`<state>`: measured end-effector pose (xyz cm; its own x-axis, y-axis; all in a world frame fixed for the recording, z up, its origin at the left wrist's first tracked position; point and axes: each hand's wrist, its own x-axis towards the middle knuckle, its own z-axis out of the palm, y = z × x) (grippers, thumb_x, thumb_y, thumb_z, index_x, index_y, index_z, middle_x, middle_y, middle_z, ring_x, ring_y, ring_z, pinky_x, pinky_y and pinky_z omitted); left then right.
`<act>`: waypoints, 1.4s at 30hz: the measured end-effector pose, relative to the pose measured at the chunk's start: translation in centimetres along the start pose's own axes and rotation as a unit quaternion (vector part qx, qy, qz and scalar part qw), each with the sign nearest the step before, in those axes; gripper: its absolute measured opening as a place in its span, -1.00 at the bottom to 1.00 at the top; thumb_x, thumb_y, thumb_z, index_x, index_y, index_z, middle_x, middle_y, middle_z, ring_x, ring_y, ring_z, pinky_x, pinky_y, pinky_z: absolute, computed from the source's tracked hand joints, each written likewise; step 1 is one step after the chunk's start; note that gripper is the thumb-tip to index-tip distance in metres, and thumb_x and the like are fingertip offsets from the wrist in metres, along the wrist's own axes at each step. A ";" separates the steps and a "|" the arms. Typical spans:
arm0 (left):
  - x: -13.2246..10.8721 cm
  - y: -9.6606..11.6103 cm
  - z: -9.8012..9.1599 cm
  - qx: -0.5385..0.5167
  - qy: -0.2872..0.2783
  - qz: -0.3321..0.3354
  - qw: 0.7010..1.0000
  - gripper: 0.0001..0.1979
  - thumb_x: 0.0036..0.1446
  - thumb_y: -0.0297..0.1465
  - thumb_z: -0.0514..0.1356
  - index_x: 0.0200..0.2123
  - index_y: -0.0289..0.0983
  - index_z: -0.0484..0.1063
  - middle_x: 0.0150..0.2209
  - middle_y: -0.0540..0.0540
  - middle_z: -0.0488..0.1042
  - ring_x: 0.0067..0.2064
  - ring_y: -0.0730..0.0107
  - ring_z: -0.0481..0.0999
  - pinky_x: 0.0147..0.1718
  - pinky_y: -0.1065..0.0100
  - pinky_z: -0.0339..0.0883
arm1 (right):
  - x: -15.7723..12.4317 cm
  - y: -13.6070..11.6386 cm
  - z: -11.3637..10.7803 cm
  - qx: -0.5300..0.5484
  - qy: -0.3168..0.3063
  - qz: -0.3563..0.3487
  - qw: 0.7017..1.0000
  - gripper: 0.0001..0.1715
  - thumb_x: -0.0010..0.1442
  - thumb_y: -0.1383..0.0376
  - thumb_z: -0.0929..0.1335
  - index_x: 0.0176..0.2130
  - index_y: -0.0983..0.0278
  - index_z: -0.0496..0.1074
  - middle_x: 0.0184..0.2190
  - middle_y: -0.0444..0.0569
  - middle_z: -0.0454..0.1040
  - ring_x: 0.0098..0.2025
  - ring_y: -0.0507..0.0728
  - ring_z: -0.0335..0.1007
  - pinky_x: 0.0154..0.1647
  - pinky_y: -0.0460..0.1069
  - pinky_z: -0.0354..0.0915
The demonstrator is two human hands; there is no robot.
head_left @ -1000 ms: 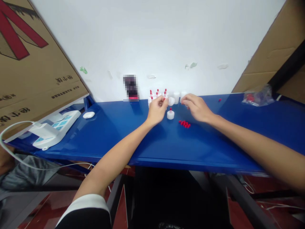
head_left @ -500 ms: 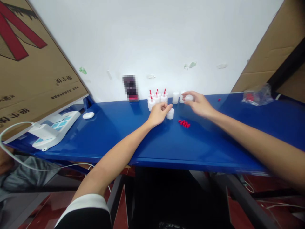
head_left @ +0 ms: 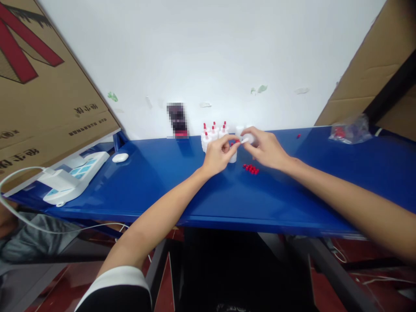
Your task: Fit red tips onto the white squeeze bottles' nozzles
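My left hand (head_left: pixel 221 152) pinches a small red cap (head_left: pixel 237 141) between thumb and forefinger. Facing it, my right hand (head_left: pixel 264 148) holds a white nozzle lid (head_left: pixel 248 139), its tip pointing left at the red cap. Below my fingertips stands a white bottle (head_left: pixel 232 157), partly hidden by my left hand. Several white bottles with red tips (head_left: pixel 208 138) are grouped behind my left hand, by the wall. A small pile of red caps (head_left: pixel 251 169) lies on the blue table (head_left: pixel 227 199) in front of my right hand.
A clear plastic bag with red pieces (head_left: pixel 351 130) lies at the right, and one loose red cap (head_left: pixel 298 136) left of it. A power strip (head_left: pixel 78 175) and a white oval case (head_left: pixel 120 157) are at the left. A person's leg (head_left: pixel 39 236) shows at lower left.
My right hand has moved left from the white pieces at the back and now holds a nozzle lid. My left hand has shifted slightly right and up, with a red cap now visible in its fingers.
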<state>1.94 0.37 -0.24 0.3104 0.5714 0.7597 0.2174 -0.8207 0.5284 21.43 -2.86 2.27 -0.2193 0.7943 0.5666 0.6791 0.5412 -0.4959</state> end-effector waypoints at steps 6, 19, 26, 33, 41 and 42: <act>-0.2 0.1 0.0 0.045 -0.001 0.057 0.997 -0.78 0.37 -0.24 0.24 -0.08 -0.24 0.59 -0.59 0.15 0.16 -0.56 0.57 0.16 -0.47 0.46 0.15 | 0.0 0.5 0.4 -0.026 0.005 -0.064 0.998 -0.79 0.30 0.26 0.26 -0.06 0.21 0.34 -0.25 0.04 0.50 -0.32 0.18 0.34 -0.24 0.08 0.22; -0.3 -0.7 -0.2 0.111 -0.004 0.159 0.981 -0.85 0.34 -0.43 0.23 -0.08 -0.27 0.59 -0.42 0.02 0.47 -0.40 0.52 0.42 -0.34 0.45 0.32 | -0.3 -0.4 0.1 0.052 -0.064 -0.002 0.997 -0.57 0.28 -0.08 0.33 -0.10 0.18 0.29 -0.38 -0.12 0.42 -0.40 0.12 0.24 -0.29 0.07 0.15; -0.5 -0.8 0.2 0.070 -0.032 0.153 0.985 -0.80 0.34 -0.49 0.19 -0.02 -0.27 0.56 -0.26 -0.04 0.63 -0.42 0.58 0.43 -0.38 0.48 0.32 | -0.3 -0.9 -0.1 0.060 -0.065 0.016 0.996 -0.61 0.32 -0.07 0.28 -0.18 0.19 0.36 -0.48 -0.16 0.37 -0.46 0.10 0.19 -0.34 0.05 0.08; 0.1 0.5 0.2 0.018 0.063 0.041 0.997 -0.87 0.36 -0.29 0.25 -0.15 -0.23 0.49 -0.54 0.13 0.35 -0.54 0.57 0.26 -0.48 0.47 0.21 | 0.1 0.5 -0.1 0.092 -0.055 0.033 0.994 -0.49 0.38 -0.17 0.20 -0.12 0.16 0.39 -0.46 -0.13 0.36 -0.36 0.18 0.27 -0.22 0.07 0.15; 0.8 -1.1 -0.2 0.036 0.093 -0.081 0.992 -0.83 0.32 -0.24 0.29 -0.20 -0.24 0.51 -0.58 0.14 0.26 -0.53 0.54 0.25 -0.45 0.44 0.21 | 0.8 2.8 -1.2 0.011 -0.027 0.082 0.996 -0.55 0.30 -0.03 0.26 -0.46 0.20 0.34 -0.53 -0.09 0.35 -0.40 0.15 0.26 -0.30 0.06 0.12; 0.7 -1.2 -0.1 0.038 0.086 -0.088 0.992 -0.83 0.31 -0.25 0.30 -0.20 -0.24 0.53 -0.57 0.13 0.29 -0.52 0.54 0.26 -0.45 0.44 0.22 | 0.8 2.8 -1.2 -0.001 -0.024 0.077 0.997 -0.52 0.30 -0.04 0.25 -0.49 0.20 0.32 -0.57 -0.10 0.31 -0.42 0.14 0.24 -0.32 0.06 0.11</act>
<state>1.77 1.78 -0.31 0.1006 0.6921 0.7148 0.3253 -0.7018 0.6338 24.04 -1.03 2.14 -0.1457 0.8803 0.4515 0.7085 0.4113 -0.5734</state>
